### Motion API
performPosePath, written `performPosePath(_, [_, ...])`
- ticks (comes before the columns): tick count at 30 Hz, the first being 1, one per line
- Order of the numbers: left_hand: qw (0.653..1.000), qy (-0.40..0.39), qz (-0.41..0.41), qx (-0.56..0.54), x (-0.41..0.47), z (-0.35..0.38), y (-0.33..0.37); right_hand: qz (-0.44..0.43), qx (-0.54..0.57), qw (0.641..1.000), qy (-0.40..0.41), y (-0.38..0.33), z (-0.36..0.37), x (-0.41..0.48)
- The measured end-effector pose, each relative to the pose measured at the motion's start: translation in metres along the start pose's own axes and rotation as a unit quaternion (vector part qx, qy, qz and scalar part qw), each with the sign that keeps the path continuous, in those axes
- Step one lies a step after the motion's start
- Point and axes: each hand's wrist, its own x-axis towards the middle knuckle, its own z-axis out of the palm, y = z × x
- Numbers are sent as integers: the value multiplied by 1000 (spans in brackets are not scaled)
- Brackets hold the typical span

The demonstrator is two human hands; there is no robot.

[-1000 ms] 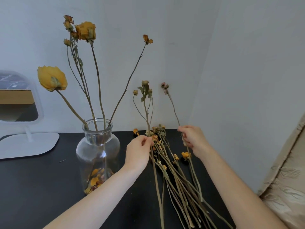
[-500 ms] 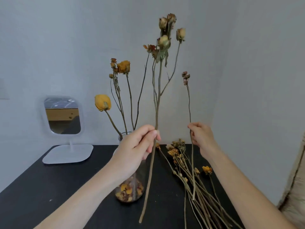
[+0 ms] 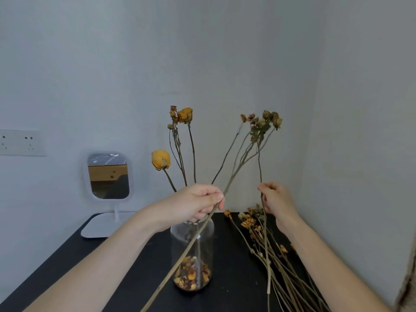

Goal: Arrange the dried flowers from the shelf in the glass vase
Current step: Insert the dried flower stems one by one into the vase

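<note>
A clear glass vase (image 3: 191,253) stands on the black shelf (image 3: 234,278), with dried petals at its bottom and several yellow dried flowers (image 3: 185,115) rising from it. My left hand (image 3: 198,204) is in front of the vase mouth, shut on a long branched dried stem (image 3: 234,174) that leans to the right; its lower end hangs in front of the vase, outside the glass. My right hand (image 3: 275,200) pinches a thin single stem (image 3: 265,239) held upright. A pile of dried flowers (image 3: 267,248) lies on the shelf to the right of the vase.
A white stand mirror (image 3: 108,176) sits at the back left of the shelf. A wall socket (image 3: 21,143) is on the left wall. Walls close the corner behind and to the right. Patterned fabric (image 3: 407,289) shows at the right edge.
Both hands lifted a stem each off the pile. My left hand has carried its branched stem leftward to the vase mouth and tilted it right. The view has risen.
</note>
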Motion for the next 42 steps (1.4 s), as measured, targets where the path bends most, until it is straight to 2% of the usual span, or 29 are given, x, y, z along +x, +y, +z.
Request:
performPosePath(5, [999, -36, 8, 12, 6, 5, -3, -3, -8, 1000, 8, 2, -9, 1])
performPosePath(8, [1000, -13, 28, -1, 8, 1, 3, -6, -4, 1000, 15, 0, -13, 2])
performPosePath(12, [987, 143, 68, -28, 13, -13, 14, -8, -3, 1000, 18, -3, -11, 2])
performPosePath(17, [927, 359, 109, -25, 12, -38, 23, -19, 13, 1000, 4, -12, -3, 1])
performPosePath(20, [891, 434, 131, -25, 10, -51, 28, -26, 17, 1000, -3, -19, 3, 0])
performPosePath(24, [858, 489, 155, -29, 10, -63, 36, -34, 19, 999, -10, -23, 9, 0])
performPosePath(30, [831, 530, 167, -7, 12, -77, 46, -31, 21, 999, -14, -22, 16, 4])
performPosePath(37, [859, 494, 98, 87, 17, -59, 24, -28, 12, 999, -26, -18, 20, 3])
performPosePath(42, [879, 451, 85, 133, 18, -41, 14, -30, 5, 999, -23, -17, 19, 2])
